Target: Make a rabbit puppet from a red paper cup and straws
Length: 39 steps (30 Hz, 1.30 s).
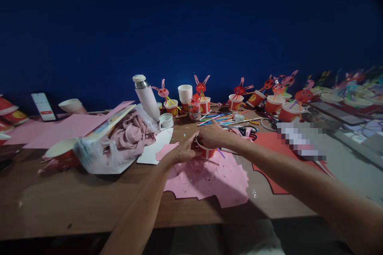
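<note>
A red paper cup (206, 152) with a white rim stands on a cut sheet of pink paper (209, 179) near the table's front edge. My right hand (213, 135) is curled over the cup's top and grips it. My left hand (183, 151) touches the cup's left side with pinched fingers. A purple straw pokes out at the cup's right side.
Along the dark blue wall stand several red cups with paper rabbit heads (201, 87), a stack of white cups (185, 93) and a white flask (146, 98). Coloured straws (218, 118), scissors (248, 130), red paper (269, 143), a plastic bag with pink cloth (119, 139) and a phone (44, 106) lie around.
</note>
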Tool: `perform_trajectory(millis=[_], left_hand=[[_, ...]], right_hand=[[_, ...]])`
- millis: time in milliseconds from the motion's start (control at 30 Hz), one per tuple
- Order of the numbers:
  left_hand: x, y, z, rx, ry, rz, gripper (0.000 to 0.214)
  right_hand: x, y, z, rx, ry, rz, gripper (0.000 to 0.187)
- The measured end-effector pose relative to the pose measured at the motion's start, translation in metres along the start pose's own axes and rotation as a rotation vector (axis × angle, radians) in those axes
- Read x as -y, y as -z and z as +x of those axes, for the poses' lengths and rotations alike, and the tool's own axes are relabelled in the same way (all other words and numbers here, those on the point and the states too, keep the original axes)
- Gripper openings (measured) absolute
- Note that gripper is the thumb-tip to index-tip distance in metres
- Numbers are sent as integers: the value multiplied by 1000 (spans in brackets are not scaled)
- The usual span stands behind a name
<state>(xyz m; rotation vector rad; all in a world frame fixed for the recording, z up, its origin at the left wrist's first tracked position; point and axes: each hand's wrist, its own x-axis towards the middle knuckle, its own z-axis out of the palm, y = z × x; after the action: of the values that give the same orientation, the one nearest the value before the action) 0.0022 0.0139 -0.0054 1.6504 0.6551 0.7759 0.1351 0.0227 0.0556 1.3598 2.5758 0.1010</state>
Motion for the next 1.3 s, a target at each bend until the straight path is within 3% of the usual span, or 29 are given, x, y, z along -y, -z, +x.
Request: perform_trajectory(millis=[167,267,400,500,700,1300], left_hand=[[-4,1,0,18,27,-99,64],[-3,2,2,2,118,-216,53],[4,3,3,-213,212,-291,29],[7,3,2,-306,221,-268,26],[1,2,-2,-306,231,-240,31],[3,-8,1,-393,221,-172,18]], right_hand=[[2,0,-2,-32,-18,-11,30],[1,1,-5,-54,-31,-17,31],[2,2,-7,-82,-55,-25,33],[3,1,-8,-108,-59,-33,34],[4,0,-9,-144,-27,-50,34],[7,1,-10,-136,91,-142,32]])
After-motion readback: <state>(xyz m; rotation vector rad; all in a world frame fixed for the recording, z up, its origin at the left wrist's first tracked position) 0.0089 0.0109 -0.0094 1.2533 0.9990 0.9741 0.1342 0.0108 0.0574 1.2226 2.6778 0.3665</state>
